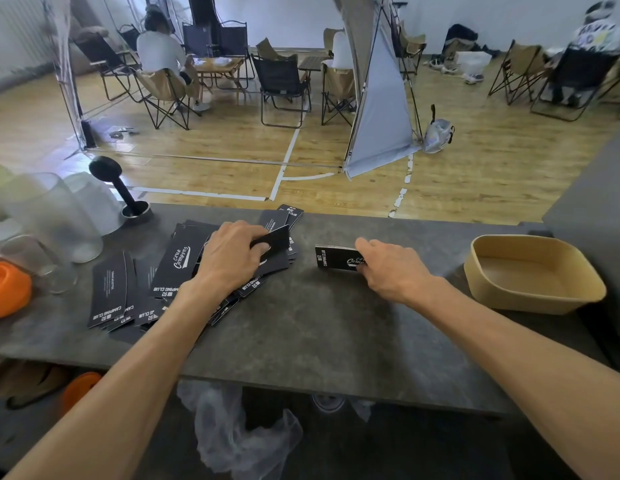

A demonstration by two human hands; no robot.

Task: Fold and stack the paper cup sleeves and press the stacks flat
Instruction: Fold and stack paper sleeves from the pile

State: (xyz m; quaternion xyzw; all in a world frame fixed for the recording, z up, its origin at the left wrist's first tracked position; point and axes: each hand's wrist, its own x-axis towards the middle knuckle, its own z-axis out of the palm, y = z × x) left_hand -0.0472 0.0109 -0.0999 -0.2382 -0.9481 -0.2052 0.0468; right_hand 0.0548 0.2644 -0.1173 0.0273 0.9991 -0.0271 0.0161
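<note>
Black sleeve (272, 239) half hidden under left hand (229, 258).

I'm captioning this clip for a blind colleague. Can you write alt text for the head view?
A person's left hand lifts one black sleeve from a loose pile of sleeves on a dark counter, while the right hand holds a small folded stack apart from the pile. A tan tub sits at right, clear plastic cups at left.

Your left hand (232, 258) pinches one black sleeve (274, 239) above the loose pile (177, 271); your right hand (388, 268) grips the folded stack (336, 258) on the grey counter (319, 323)
</note>
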